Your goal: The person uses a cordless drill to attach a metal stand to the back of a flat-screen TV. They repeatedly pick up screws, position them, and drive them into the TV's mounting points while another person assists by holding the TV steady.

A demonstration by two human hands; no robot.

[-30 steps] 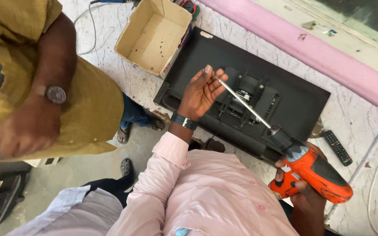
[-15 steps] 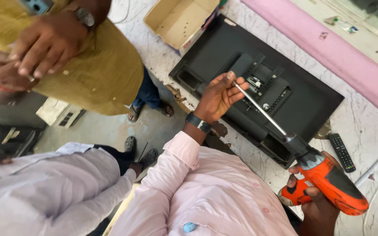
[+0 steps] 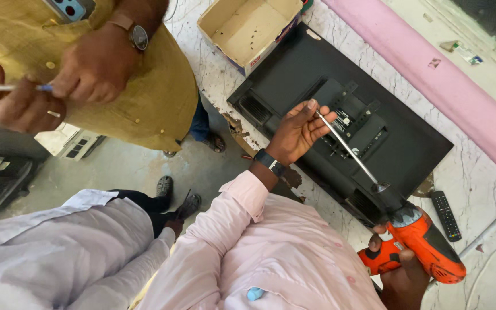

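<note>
While left hand (image 3: pixel 297 132) pinches long bit (image 3: pixel 348 150) above black TV back (image 3: pixel 397 143), right hand (image 3: pixel 400 270) grips orange drill (image 3: pixel 426 244) at TV's near edge

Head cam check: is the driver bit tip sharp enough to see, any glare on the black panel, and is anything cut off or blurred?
Head view: soft even daylight, no strong shadows; the bit is sharp, its tip hidden by the left hand; the black panel is matte, no glare; the right hand and orange drill sit near the bottom edge, the hand partly cropped.
</note>
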